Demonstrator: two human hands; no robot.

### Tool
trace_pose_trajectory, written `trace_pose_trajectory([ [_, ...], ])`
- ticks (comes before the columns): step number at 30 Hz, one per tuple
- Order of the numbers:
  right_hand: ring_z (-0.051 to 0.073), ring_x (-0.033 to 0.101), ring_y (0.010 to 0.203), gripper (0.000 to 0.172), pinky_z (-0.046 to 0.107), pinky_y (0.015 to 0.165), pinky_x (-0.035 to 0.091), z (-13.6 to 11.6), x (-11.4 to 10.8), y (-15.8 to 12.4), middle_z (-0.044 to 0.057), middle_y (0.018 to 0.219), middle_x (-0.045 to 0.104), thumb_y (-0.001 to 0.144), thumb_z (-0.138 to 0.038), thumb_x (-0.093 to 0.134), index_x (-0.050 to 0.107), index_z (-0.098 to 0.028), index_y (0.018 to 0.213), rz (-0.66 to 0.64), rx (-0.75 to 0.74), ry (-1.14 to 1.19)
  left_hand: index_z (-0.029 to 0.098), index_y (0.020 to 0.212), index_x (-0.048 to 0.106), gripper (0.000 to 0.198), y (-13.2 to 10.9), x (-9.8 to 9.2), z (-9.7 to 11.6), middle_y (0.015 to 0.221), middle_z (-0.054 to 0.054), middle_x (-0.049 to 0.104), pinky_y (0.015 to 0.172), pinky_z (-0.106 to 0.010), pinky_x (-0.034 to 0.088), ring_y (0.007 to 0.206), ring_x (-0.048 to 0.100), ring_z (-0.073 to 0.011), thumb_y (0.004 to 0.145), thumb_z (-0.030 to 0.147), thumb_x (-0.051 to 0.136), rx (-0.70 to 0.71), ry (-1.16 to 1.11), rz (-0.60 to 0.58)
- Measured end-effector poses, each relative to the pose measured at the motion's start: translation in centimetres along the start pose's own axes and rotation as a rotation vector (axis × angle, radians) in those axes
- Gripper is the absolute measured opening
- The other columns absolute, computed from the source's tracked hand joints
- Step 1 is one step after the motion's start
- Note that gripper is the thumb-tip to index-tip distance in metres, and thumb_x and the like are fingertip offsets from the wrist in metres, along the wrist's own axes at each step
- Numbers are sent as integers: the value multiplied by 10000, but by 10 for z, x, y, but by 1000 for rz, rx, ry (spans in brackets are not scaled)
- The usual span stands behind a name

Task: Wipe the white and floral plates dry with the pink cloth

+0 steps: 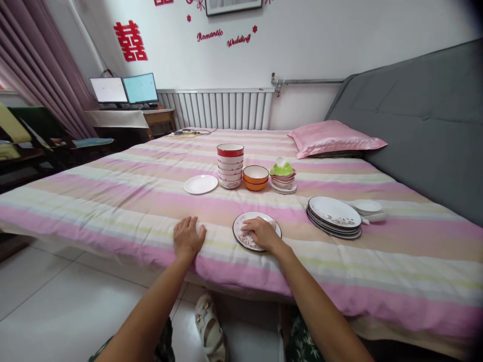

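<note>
My left hand (187, 236) lies flat on the striped bedsheet near the bed's front edge, fingers stretched out and holding nothing. Over a dark-rimmed white plate (250, 242) with a brown floral print is my right hand (262, 233), its fingers closed together. A small white piece shows by the knuckles, but what the fingers hold is too hidden to name. Beyond the hands stand a tall stack of red and white bowls (230, 166), two orange bowls (255, 178), and a pile of small dishes topped with a green one (283, 170). A plain white plate (201, 184) lies to their left.
On the right sit a stack of floral plates (334, 213) and small white dishes (367, 206) with a white spoon-like piece (375, 217). A pink pillow (335, 138) lies by the grey headboard (411, 110). Cables (192, 132) rest at the bed's far left.
</note>
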State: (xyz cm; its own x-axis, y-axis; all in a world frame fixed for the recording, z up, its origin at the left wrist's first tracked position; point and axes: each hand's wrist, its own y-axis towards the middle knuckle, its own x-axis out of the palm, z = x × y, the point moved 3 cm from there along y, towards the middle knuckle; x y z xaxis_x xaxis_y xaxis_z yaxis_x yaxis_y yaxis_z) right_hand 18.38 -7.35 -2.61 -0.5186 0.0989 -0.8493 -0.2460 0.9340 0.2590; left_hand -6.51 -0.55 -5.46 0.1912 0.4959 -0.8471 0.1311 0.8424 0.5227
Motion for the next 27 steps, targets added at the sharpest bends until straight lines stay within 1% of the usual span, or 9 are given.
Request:
trace_pose_trajectory([
  [3,159,610,1044,354,274,911,424,-5,-4,-6,-5,1065,710,741,-57,504,739,-256,915,-33,-29,50,124,1167,590,441,0,0,0,1196,-157,599,1008,-429,306,1137,493,-302,839,365,420,-1,-4,0],
  [6,154,626,1024,365,276,928,416,-3,-9,-10,-12,1036,719,707,-54,496,742,-255,885,-28,10,58,122,1165,591,442,1,1,0,1194,-157,601,1009,-424,305,1142,492,-303,837,365,422,0,-3,1],
  [8,151,631,1004,348,264,897,429,0,-12,-13,-17,1032,719,699,-69,492,742,-258,849,-10,64,39,122,1169,590,443,0,1,-1,1203,-158,597,1014,-421,299,1151,488,-301,839,365,421,-2,-3,3],
  [11,158,648,907,297,241,765,457,6,-17,-16,-16,942,733,684,-91,507,736,-264,757,19,171,-23,129,1173,588,442,0,3,-2,1214,-157,593,1023,-420,290,1158,486,-297,842,368,419,-7,-3,5],
  [14,197,650,818,255,268,686,451,18,-21,-19,42,821,730,691,-101,512,728,-236,709,76,326,-122,139,1172,588,436,0,3,-3,1215,-149,593,1021,-417,291,1159,489,-292,839,367,424,-9,-4,7],
  [16,222,641,848,246,290,701,449,27,-22,-19,84,837,723,721,-114,513,733,-213,766,117,408,-177,141,1168,590,432,0,3,-3,1214,-147,594,1019,-418,294,1154,492,-293,835,364,429,-11,-3,9],
  [18,223,625,917,271,295,759,445,33,-19,-18,101,919,717,759,-111,499,730,-196,873,140,436,-207,140,1167,590,432,0,3,-3,1213,-148,594,1019,-419,294,1151,492,-294,835,364,429,-12,-3,9],
  [22,201,593,1002,325,285,860,417,36,-7,-6,111,1064,683,825,-91,447,684,-171,1032,141,411,-221,133,1174,586,441,-1,2,-2,1216,-150,591,1023,-418,290,1156,486,-296,840,369,419,-13,-4,8],
  [27,217,555,1085,335,308,934,380,29,8,14,154,1161,631,877,-133,423,596,-112,1163,115,354,-194,134,1171,590,442,0,2,-3,1215,-151,593,1024,-419,288,1154,487,-298,839,372,421,-17,2,6],
])
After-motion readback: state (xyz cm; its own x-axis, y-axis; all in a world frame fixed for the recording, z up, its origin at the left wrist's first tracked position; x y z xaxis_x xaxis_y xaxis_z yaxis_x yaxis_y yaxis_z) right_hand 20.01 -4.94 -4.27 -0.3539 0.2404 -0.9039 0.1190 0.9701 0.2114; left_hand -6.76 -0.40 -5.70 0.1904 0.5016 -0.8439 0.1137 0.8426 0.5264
